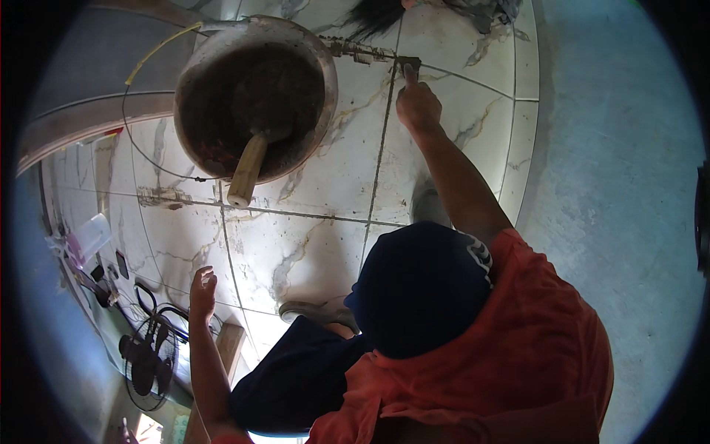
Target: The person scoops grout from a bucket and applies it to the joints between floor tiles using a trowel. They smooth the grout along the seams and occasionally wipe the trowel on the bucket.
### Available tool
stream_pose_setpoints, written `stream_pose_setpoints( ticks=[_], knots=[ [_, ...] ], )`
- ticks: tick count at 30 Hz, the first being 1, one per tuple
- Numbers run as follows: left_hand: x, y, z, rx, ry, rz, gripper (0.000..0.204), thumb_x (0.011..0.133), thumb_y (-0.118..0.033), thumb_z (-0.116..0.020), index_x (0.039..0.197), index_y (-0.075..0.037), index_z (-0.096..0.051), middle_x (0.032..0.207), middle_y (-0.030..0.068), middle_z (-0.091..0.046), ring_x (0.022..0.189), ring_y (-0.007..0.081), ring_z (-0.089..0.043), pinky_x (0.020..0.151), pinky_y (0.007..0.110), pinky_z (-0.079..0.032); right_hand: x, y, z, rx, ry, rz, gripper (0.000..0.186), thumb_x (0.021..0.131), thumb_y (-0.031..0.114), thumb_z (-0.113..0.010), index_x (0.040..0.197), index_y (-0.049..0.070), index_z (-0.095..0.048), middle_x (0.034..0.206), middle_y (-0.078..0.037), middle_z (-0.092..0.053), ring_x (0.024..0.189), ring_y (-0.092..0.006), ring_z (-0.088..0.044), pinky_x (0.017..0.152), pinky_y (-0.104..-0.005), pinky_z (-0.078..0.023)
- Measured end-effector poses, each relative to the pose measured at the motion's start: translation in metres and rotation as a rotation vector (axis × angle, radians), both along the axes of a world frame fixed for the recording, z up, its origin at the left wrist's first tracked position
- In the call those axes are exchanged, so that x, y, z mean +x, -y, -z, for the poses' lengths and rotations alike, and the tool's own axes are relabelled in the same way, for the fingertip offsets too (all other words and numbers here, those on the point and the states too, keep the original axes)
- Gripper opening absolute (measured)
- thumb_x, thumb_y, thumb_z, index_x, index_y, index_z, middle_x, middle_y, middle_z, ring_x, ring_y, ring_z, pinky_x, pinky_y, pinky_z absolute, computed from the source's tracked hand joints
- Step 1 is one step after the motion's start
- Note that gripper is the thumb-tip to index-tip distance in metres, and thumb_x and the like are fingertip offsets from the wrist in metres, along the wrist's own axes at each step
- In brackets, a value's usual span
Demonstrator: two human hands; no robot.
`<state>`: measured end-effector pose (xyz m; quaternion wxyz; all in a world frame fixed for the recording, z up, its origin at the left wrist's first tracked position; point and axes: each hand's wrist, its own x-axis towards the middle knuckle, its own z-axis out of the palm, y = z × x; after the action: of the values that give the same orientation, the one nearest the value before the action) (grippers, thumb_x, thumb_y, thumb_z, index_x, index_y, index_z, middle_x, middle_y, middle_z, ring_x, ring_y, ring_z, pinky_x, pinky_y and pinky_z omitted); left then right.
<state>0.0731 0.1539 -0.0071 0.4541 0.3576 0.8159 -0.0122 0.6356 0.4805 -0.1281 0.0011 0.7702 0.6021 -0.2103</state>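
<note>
My right hand [419, 108] reaches far forward over the white veined floor tiles [325, 259]. Its fingers are closed, with one finger stretched along a small dark flat scraper [409, 65] pressed at a tile joint. Dark wet paste [361, 52] smears along the joint to the left of it. Out to the left, my left hand [203, 294] hangs with loosely bent fingers and holds nothing. Between the hands and farther off stands a round bucket [330, 96] with dark paste inside. A trowel's wooden handle [248, 169] sticks out over its near rim; its blade is mostly hidden.
A wire bail [127, 111] with a yellow grip loops off the bucket's left side. A dark bristly brush [373, 16] lies at the far edge beside grey cloth [484, 13]. A blue wall [614, 148] rises on the right. A fan [150, 362] stands at lower left.
</note>
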Motion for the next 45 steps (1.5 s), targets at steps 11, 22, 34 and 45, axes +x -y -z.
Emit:
stream_pose_setpoints(
  ticks=[11, 22, 34, 45],
  knots=[
    [-0.007, -0.02, 0.006, 0.079, -0.045, 0.135, 0.035, 0.097, -0.018, -0.061, 0.128, -0.005, -0.057, 0.121, 0.0192, -0.065, 0.11, 0.0284, -0.064, 0.095, 0.04, -0.05, 0.017, -0.013, -0.032, -0.182, -0.01, -0.008, 0.064, 0.092, 0.013, -0.044, 0.155, 0.016, -0.031, 0.108, -0.024, -0.069, 0.102, -0.0394, -0.068, 0.089, -0.049, -0.054],
    [-0.015, -0.009, 0.015, -0.03, -0.126, 0.176, 0.036, 0.096, -0.022, -0.061, 0.128, -0.006, -0.058, 0.121, 0.0187, -0.066, 0.108, 0.0287, -0.065, 0.095, 0.039, -0.05, 0.018, -0.023, -0.042, -0.215, -0.065, -0.055, 0.057, 0.093, 0.015, -0.044, 0.15, 0.015, -0.039, 0.109, -0.025, -0.069, 0.103, -0.0396, -0.068, 0.091, -0.0511, -0.053],
    [0.004, -0.043, 0.026, -0.003, -0.054, 0.225, 0.033, 0.097, -0.019, -0.061, 0.126, -0.003, -0.058, 0.119, 0.0182, -0.066, 0.114, 0.0279, -0.062, 0.099, 0.04, -0.048, 0.026, -0.028, -0.035, -0.15, -0.045, -0.162, 0.059, 0.092, 0.013, -0.044, 0.151, 0.013, -0.038, 0.106, -0.025, -0.07, 0.101, -0.0396, -0.068, 0.089, -0.05, -0.053],
    [-0.005, -0.051, 0.05, 0.009, -0.02, 0.219, 0.035, 0.095, -0.021, -0.063, 0.125, -0.004, -0.059, 0.117, 0.0192, -0.068, 0.108, 0.0292, -0.066, 0.094, 0.039, -0.051, 0.051, -0.014, -0.013, -0.202, 0.011, -0.033, 0.061, 0.096, 0.019, -0.041, 0.156, 0.017, -0.028, 0.112, -0.024, -0.068, 0.103, -0.0406, -0.067, 0.092, -0.0512, -0.052]
  ],
)
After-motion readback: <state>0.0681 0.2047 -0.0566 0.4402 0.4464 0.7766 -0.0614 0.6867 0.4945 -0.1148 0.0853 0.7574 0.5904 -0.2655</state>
